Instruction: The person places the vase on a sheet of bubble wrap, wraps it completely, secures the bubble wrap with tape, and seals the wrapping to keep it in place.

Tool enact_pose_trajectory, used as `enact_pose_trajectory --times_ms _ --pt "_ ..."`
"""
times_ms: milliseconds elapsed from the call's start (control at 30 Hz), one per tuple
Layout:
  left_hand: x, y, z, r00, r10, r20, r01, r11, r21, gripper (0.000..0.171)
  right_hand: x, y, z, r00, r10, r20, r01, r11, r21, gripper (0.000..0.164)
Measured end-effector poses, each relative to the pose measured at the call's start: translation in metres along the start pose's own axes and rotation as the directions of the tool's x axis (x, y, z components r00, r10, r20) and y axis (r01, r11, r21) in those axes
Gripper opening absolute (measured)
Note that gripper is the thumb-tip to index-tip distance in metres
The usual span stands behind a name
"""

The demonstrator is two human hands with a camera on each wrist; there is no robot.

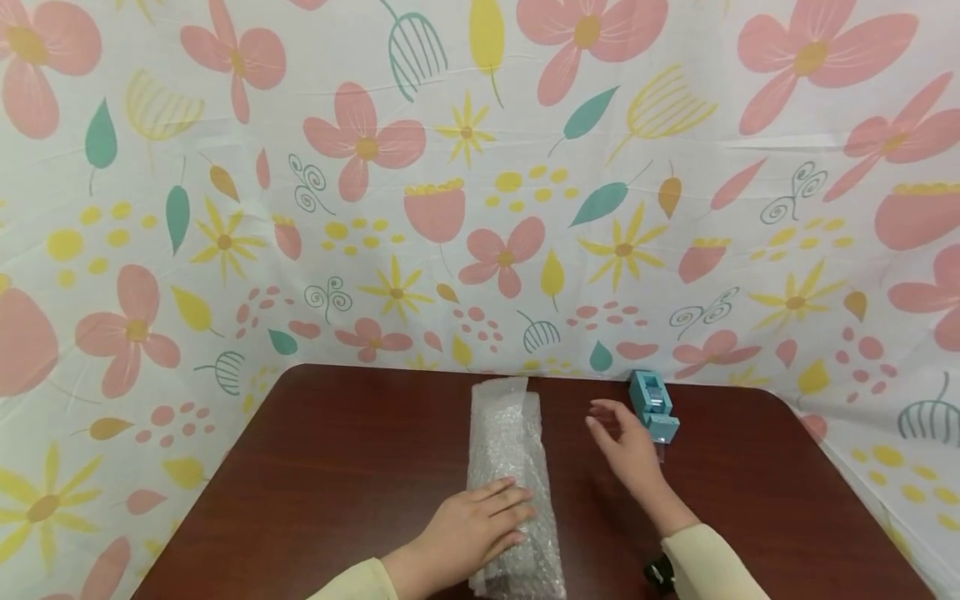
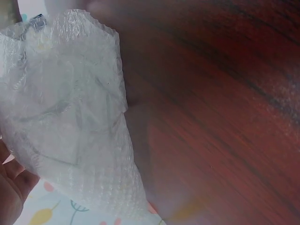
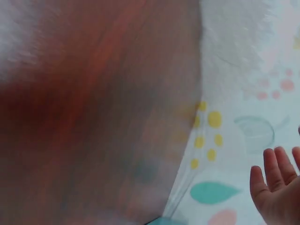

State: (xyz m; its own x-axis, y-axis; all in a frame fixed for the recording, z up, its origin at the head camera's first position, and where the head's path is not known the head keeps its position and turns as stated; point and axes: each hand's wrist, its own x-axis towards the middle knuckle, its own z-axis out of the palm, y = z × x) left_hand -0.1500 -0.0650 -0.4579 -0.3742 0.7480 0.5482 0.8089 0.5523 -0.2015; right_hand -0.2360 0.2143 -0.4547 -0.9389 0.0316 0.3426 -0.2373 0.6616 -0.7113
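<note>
A long folded piece of bubble wrap [image 1: 504,433] lies lengthwise on the dark wooden table. My left hand [image 1: 480,529] rests on its near half, fingers stretched across the top. The left wrist view shows the same bubble wrap [image 2: 70,108] large, with part of the left hand [image 2: 14,187] at the left edge. Whether anything is inside the wrap, I cannot tell. To the right, my right hand [image 1: 630,454] hovers over the table, fingers loosely bent and holding nothing. Just beyond it stands a light blue tape dispenser [image 1: 651,396] with a clear roll.
The brown table [image 1: 360,450] has rounded far corners. A floral cloth [image 1: 480,208] hangs directly behind its back edge and along both sides. Near the right sleeve, a small black object [image 1: 660,573] shows, partly hidden.
</note>
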Motion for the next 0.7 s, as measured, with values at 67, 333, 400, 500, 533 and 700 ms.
enact_pose_trajectory --times_ms 67,333,400,500,533,700 --pt "0.0 0.0 0.0 1.0 -0.002 0.001 0.002 1.0 0.001 0.029 -0.005 0.004 -0.012 0.996 0.082 -0.044 -0.08 0.995 0.056 0.032" --pt "-0.002 0.001 0.001 1.0 -0.005 -0.012 0.005 1.0 0.001 0.028 -0.008 0.032 -0.047 0.891 0.452 -0.033 -0.404 0.825 0.394 0.038" --pt "-0.001 0.0 0.002 1.0 -0.006 -0.014 0.006 1.0 -0.004 0.028 -0.008 0.041 -0.053 0.863 0.505 0.008 -0.453 0.768 0.453 0.039" --pt "-0.001 0.0 0.003 1.0 -0.012 -0.014 0.012 1.0 -0.011 0.028 -0.006 0.052 -0.059 0.829 0.552 0.086 -0.51 0.684 0.521 0.041" --pt "-0.001 0.0 0.003 1.0 -0.013 -0.013 0.013 1.0 -0.013 0.028 -0.006 0.056 -0.06 0.823 0.558 0.106 -0.521 0.668 0.531 0.042" --pt "-0.001 0.001 0.002 1.0 -0.019 -0.001 0.019 1.0 -0.013 0.028 -0.004 0.068 -0.063 0.806 0.574 0.143 -0.553 0.644 0.529 0.047"
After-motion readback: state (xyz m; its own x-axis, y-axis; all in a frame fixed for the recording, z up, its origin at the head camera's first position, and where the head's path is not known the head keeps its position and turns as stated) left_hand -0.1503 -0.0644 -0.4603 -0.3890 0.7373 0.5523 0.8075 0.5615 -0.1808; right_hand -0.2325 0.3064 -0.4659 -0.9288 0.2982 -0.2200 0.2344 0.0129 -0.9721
